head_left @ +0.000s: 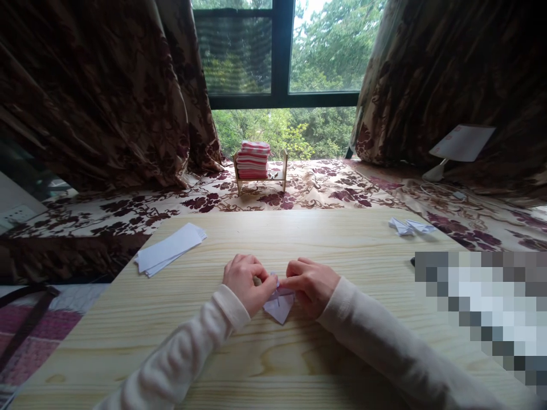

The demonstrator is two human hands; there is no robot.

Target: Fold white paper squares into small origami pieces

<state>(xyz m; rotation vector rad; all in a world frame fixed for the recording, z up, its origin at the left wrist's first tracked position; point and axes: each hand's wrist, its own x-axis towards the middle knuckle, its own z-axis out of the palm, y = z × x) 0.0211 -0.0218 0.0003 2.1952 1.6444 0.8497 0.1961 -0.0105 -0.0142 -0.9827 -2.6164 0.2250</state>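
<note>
A small pale lilac folded paper (280, 306) lies on the light wooden table (273, 353), its point facing me. My left hand (245, 282) is curled, its thumb and fingers pinching the paper's upper left edge. My right hand (311, 285) is also closed, with fingertips pressing the paper's upper right part. Both hands meet over the top of the paper and hide it there. Cream sleeves cover both arms.
A stack of white paper strips (168, 250) lies at the table's left. Two small folded white paper pieces (410, 226) sit at the far right. A blurred patch (482, 313) covers the right edge. Beyond are a floral cloth, a small wooden rack with striped cloths (256, 162), curtains and a window.
</note>
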